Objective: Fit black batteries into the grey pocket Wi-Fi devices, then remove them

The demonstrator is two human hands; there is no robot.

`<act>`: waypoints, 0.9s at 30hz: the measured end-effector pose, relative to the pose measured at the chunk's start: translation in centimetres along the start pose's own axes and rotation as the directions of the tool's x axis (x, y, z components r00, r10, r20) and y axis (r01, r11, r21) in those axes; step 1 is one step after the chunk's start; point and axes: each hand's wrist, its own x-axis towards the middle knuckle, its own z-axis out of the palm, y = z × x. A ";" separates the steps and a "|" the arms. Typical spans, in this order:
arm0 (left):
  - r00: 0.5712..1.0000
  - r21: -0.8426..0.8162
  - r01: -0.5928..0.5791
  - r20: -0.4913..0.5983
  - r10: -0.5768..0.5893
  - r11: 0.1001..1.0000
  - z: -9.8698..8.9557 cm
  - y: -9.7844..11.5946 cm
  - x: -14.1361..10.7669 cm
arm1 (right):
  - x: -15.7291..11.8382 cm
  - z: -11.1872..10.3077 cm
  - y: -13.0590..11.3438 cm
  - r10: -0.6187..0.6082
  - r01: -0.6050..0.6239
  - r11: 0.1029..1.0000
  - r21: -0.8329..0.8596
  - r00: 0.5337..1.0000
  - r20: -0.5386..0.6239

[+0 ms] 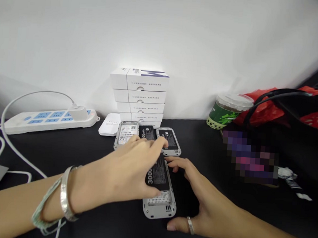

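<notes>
Battery [158,172], matte-black slab, in clenched grip of left hand [129,171]; right hand [194,200] open beside grey plastic casing [159,207].

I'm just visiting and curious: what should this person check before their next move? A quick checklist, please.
1. Battery gripped by left hand: ok.
2. Battery label readable: ok, "3000" shows.
3. Grey case lying flat on table: ok.
4. Right hand touching the case: cannot tell.
5. Inside of the case free of debris: cannot tell, the battery and left hand hide it.

black battery [158,172], grey device shell [158,213]
</notes>
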 end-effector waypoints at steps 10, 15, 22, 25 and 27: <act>0.999 -0.201 0.030 0.046 -0.021 0.979 1.2 0.1 -1.3 | 0.1 0.1 -0.6 0.002 -0.003 0.998 -0.064 1.000 -0.022; 0.997 -0.105 -0.037 -0.070 0.029 0.994 3.7 -0.2 -2.5 | 0.1 0.0 -0.8 -0.010 0.009 0.998 -0.067 1.000 -0.004; 0.965 0.018 -0.139 -0.221 0.140 0.990 4.9 -0.8 -4.1 | 1.5 0.6 -2.1 -0.026 0.027 0.999 -0.041 0.999 0.043; 0.946 -0.096 -0.108 -0.317 0.073 0.989 3.4 -1.9 -5.6 | 1.1 -0.3 -2.3 0.041 -0.041 0.998 0.053 0.999 0.001; 0.954 -0.166 -0.047 -0.300 -0.005 0.985 2.6 -3.2 -6.9 | 0.9 -2.0 -1.8 0.045 -0.038 0.993 0.112 0.997 -0.063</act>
